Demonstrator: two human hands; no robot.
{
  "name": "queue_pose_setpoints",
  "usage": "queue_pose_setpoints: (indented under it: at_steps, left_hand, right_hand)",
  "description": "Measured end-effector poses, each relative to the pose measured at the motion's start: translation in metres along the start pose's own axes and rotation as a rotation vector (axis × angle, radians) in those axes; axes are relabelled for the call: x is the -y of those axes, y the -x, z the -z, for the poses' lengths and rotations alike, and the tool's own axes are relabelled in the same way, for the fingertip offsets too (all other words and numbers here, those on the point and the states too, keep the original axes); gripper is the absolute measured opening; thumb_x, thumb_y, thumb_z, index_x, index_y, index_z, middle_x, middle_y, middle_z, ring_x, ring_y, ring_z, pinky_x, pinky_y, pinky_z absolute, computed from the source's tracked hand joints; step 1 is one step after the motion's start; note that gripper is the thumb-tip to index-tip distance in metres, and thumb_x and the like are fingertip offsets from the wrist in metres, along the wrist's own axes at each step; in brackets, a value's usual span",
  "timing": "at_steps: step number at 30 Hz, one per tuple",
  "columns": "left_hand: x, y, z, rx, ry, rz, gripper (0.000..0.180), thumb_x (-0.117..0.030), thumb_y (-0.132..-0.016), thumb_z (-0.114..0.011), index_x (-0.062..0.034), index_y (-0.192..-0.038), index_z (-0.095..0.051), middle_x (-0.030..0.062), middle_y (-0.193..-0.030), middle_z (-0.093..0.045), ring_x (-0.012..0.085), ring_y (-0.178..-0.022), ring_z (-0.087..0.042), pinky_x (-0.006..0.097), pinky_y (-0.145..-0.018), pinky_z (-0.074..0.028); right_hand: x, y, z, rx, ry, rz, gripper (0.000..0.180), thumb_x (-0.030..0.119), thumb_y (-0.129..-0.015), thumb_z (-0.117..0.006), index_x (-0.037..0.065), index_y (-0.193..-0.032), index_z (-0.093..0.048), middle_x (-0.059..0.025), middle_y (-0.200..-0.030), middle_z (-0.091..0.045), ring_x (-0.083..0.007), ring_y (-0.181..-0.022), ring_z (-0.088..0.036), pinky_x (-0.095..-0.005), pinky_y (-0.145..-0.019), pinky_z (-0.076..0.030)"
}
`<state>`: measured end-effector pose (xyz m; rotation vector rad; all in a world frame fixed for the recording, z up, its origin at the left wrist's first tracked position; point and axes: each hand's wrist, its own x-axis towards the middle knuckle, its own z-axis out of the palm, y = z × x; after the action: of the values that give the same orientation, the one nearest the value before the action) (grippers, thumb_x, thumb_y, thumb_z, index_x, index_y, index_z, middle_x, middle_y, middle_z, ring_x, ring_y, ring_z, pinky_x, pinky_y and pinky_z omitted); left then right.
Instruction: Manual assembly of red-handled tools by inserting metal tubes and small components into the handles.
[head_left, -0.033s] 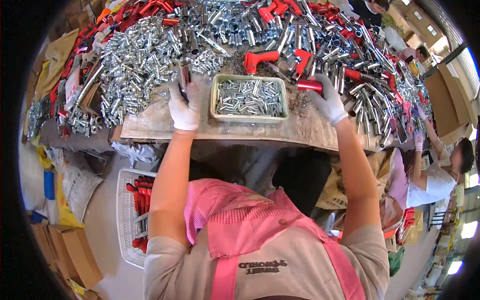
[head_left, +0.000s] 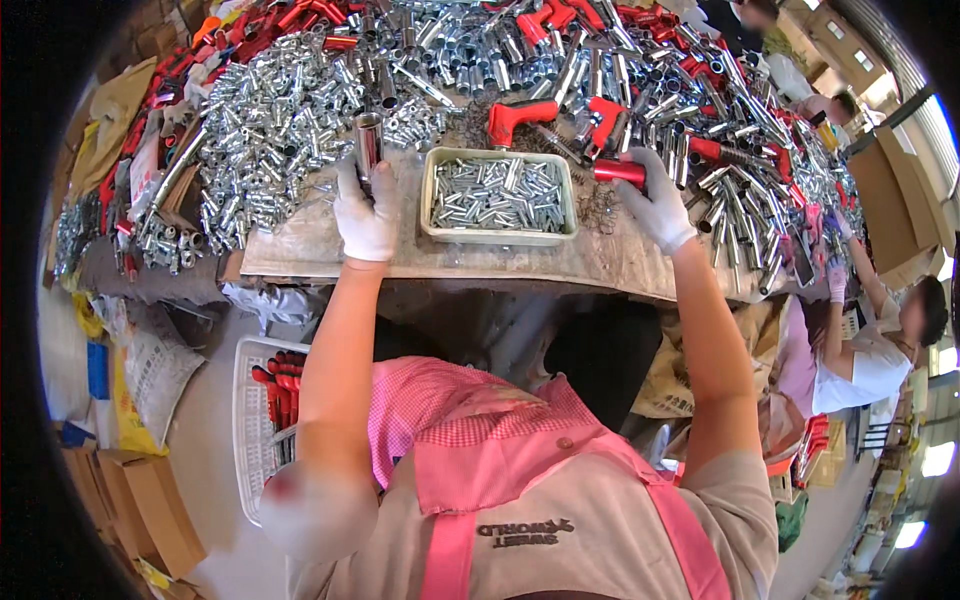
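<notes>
My left hand (head_left: 367, 212), in a white glove, is closed round a shiny chrome tube (head_left: 369, 140) that stands nearly upright. Across from it, my gloved right hand (head_left: 655, 200) grips a short red metallic cylinder (head_left: 620, 172), which points left toward the middle. Between the two hands sits a pale rectangular tray (head_left: 500, 238) with many small silver pins (head_left: 497, 195) in it. Just beyond the tray lie a red pistol-shaped handle (head_left: 520, 118) and a second red handle (head_left: 603, 125). The parts of both held pieces inside my palms are hidden.
A heap of small silver fittings (head_left: 265, 140) covers the table's left. Metal tubes (head_left: 735, 215) lie to the right. Thin springs (head_left: 600, 210) rest beside the tray. A white basket (head_left: 245, 430) with red-handled tools stands below left. Another person (head_left: 850, 365) works at far right.
The chrome tube has risen slightly, and my left hand has shifted a little to the left. My right hand looks still.
</notes>
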<state>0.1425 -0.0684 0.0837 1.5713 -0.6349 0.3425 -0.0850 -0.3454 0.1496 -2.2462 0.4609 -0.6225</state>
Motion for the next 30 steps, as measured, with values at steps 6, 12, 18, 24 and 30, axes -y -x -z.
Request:
queue_pose_setpoints:
  at_steps: [6, 12, 18, 24, 30]
  left_hand:
    - [-0.082, 0.029, 0.019, 0.698, -0.192, -0.023, 0.036, -0.022, -0.085, -0.061, -0.0031, -0.115, -0.054, 0.0151, -0.091, -0.064, 0.023, -0.072, -0.062, 0.032, -0.065, -0.049]
    - [-0.104, 0.056, 0.006, 1.042, -0.193, 0.048, 0.068, -0.044, -0.071, -0.074, -0.0056, -0.121, -0.048, 0.0225, -0.099, -0.061, 0.0391, -0.093, -0.059, 0.042, -0.079, -0.048]
    - [-0.085, 0.089, 0.001, 0.913, 0.056, 0.237, 0.058, -0.042, -0.078, -0.068, -0.0013, -0.115, -0.052, 0.023, -0.089, -0.063, 0.0392, -0.086, -0.061, 0.041, -0.074, -0.047]
    - [-0.077, 0.107, 0.005, 0.788, 0.213, 0.583, 0.043, -0.021, -0.079, -0.068, 0.0003, -0.112, -0.048, 0.0042, -0.07, -0.056, 0.0111, -0.048, -0.05, 0.026, -0.047, -0.04]
    - [-0.074, 0.107, 0.01, 0.671, 0.154, 0.283, 0.041, -0.015, -0.079, -0.068, -0.0005, -0.112, -0.05, 0.0043, -0.072, -0.057, 0.0099, -0.049, -0.051, 0.026, -0.049, -0.042]
  right_hand:
    - [0.081, 0.026, -0.004, 0.3, -0.345, 0.012, 0.03, 0.007, -0.086, -0.057, 0.002, -0.113, -0.047, -0.007, -0.091, -0.056, -0.0103, -0.074, -0.054, -0.0258, -0.066, -0.046]
    - [0.095, 0.04, -0.04, 0.521, -0.061, 0.469, 0.032, 0.009, -0.08, -0.062, 0.004, -0.108, -0.049, -0.0135, -0.098, -0.053, -0.0293, -0.094, -0.055, -0.0369, -0.085, -0.043]
    - [0.048, -0.007, -0.057, 0.473, -0.012, 0.286, 0.026, 0.026, -0.092, -0.047, 0.009, -0.111, -0.055, -0.0143, -0.09, -0.065, -0.034, -0.079, -0.064, -0.0413, -0.074, -0.05]
    - [0.002, -0.12, -0.064, 0.225, 1.229, -0.002, 0.024, 0.023, -0.083, -0.051, 0.017, -0.103, -0.064, -0.0087, -0.104, -0.065, -0.0266, -0.106, -0.056, -0.0442, -0.089, -0.04]
    - [-0.047, -0.141, -0.051, 0.085, 1.14, -0.101, 0.026, 0.027, -0.084, -0.05, 0.017, -0.105, -0.063, -0.0126, -0.103, -0.064, -0.0314, -0.096, -0.06, -0.046, -0.085, -0.046]
